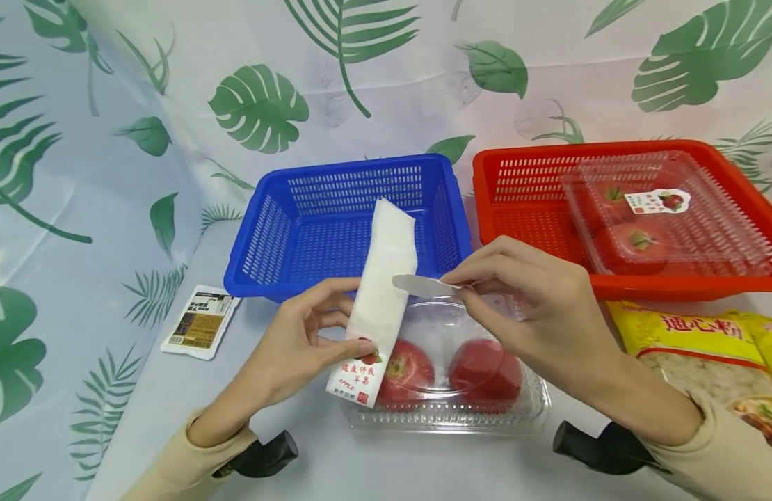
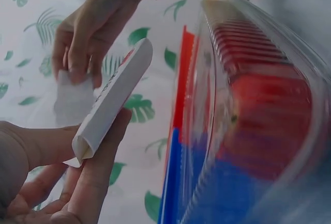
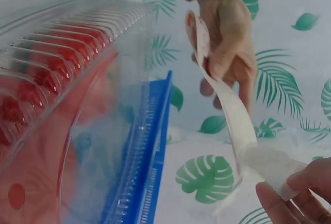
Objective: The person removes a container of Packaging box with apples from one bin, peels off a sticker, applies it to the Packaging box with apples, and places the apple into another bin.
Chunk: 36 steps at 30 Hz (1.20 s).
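Note:
My left hand point(image 1: 298, 337) pinches a white strip of apple stickers point(image 1: 382, 278) between thumb and fingers, its printed end hanging low and its blank end pointing up. From the right, my right hand point(image 1: 539, 306) pinches a pale, round-ended sticker point(image 1: 419, 286) by its edge. In the head view the sticker's tip overlaps the strip. Below both hands sits a closed clear plastic box point(image 1: 448, 424), with red apples point(image 1: 486, 372) showing through it. Part of the box is hidden behind the strip and the right hand.
Behind the box stand a blue basket point(image 1: 348, 167) and a red basket point(image 1: 674, 284). Inside the red one lies another clear fruit box point(image 1: 649, 174) bearing a label. Yellow pasta bags point(image 1: 705, 348) lie at right, a small packet point(image 1: 201, 322) at left.

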### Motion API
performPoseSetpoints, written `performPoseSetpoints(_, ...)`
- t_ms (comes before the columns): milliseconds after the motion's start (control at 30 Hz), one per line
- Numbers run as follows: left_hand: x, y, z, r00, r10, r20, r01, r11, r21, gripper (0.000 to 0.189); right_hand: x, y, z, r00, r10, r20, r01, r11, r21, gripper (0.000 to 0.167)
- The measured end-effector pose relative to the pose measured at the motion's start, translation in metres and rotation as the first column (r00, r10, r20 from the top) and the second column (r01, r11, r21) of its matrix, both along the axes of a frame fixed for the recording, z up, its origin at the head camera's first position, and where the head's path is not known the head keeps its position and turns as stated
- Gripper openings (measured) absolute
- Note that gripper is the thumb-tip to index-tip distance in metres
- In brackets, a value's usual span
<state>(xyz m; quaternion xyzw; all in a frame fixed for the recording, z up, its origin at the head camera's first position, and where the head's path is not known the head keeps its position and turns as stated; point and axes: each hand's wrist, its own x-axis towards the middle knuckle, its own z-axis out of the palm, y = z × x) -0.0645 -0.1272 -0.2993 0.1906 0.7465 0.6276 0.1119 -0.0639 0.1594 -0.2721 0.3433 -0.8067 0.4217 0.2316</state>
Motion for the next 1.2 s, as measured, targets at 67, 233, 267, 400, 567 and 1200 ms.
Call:
performPoseSetpoints(67, 0.002, -0.013, -0.001, 1.0, -0.011, 0.011, 0.01, 1.0, 0.001, 0.061, 0.0, 0.001, 0.0, 1.0, -0.004, 0.01, 0.004, 1.0, -0.001, 0.046)
performPoseSetpoints(233, 0.011, -0.052, -0.007, 0.995, -0.051, 0.081, 0.053, 0.998, -0.021, 0.061, 0.002, 0.002, -0.003, 0.999, -0.009, 0.042, 0.009, 1.0, -0.001, 0.044)
performPoseSetpoints(267, 0.013, -0.061, -0.009, 0.993, -0.063, 0.098, 0.065, 0.998, -0.021, 0.061, 0.003, 0.003, -0.003, 0.999, -0.011, 0.047, 0.011, 1.0, -0.001, 0.044)
performPoseSetpoints(400, 0.019, -0.097, -0.02, 0.978, -0.112, 0.178, 0.116, 0.993, -0.011, 0.065, 0.004, 0.005, -0.005, 0.998, -0.007, 0.062, 0.007, 1.0, -0.006, 0.044)
performPoseSetpoints(567, 0.021, -0.136, -0.04, 0.934, -0.169, 0.314, 0.189, 0.981, -0.034, 0.072, 0.004, 0.007, -0.007, 0.998, 0.002, 0.069, -0.002, 1.0, -0.011, 0.045)
performPoseSetpoints(1200, -0.007, -0.148, -0.079, 0.846, -0.195, 0.495, 0.341, 0.913, -0.222, 0.069, 0.005, 0.004, -0.01, 0.989, 0.007, 0.146, -0.012, 0.999, 0.038, 0.045)
